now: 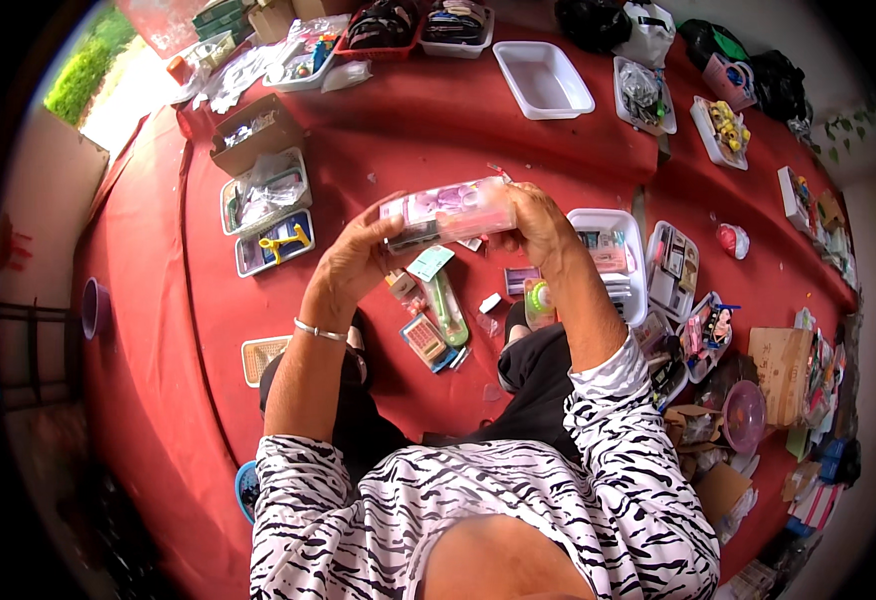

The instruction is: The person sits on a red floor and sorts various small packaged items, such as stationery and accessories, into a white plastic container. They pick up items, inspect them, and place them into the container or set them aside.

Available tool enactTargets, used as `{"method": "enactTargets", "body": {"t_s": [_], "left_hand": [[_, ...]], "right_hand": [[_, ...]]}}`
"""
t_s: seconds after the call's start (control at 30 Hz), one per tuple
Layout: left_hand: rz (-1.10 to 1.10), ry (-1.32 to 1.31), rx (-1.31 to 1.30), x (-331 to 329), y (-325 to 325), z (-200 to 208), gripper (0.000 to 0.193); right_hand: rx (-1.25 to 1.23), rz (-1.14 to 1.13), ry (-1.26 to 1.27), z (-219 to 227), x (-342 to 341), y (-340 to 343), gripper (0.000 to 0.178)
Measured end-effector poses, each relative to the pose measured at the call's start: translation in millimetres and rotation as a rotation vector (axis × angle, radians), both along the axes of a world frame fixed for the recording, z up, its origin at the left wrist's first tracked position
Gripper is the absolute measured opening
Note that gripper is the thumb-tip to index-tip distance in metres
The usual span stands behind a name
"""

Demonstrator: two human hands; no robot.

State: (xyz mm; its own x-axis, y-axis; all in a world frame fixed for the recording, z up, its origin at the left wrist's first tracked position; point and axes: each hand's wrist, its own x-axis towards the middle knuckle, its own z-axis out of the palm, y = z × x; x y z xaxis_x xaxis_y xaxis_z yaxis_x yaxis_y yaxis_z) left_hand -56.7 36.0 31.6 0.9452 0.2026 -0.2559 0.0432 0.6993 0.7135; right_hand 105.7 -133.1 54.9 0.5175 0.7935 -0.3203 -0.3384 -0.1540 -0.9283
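A long clear plastic box with a pink and purple printed front (448,208) is held up between both hands, over the red floor covering. My left hand (358,245) grips its left end, the thumb lying on top. Around the right end my right hand (541,225) is closed. What lies inside the box is hard to make out. Below it, between my feet, are a green-handled item in a clear pack (445,305), a small calculator-like pad (426,340) and a little light-brown box (400,284). A round green-topped container (539,297) is near my right knee.
An unfilled white tub (543,80) stands at the far side. To the left are a cardboard box (248,135) and a tray with a yellow tool (276,243). On the right sit a white basin of packages (633,225), more filled trays and a purple bowl (745,415).
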Motion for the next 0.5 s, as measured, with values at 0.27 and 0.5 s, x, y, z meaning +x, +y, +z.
{"method": "enactTargets", "body": {"t_s": [0.27,0.5], "left_hand": [[0.203,0.127,-0.397,10.4,-13.5,-24.5,0.019],[0.147,0.040,-0.507,4.8,-14.6,-30.0,0.017]], "right_hand": [[0.168,-0.471,-0.865,-3.2,4.3,14.5,0.054],[-0.132,-0.260,-1.642,-6.1,-12.4,26.0,0.080]]}}
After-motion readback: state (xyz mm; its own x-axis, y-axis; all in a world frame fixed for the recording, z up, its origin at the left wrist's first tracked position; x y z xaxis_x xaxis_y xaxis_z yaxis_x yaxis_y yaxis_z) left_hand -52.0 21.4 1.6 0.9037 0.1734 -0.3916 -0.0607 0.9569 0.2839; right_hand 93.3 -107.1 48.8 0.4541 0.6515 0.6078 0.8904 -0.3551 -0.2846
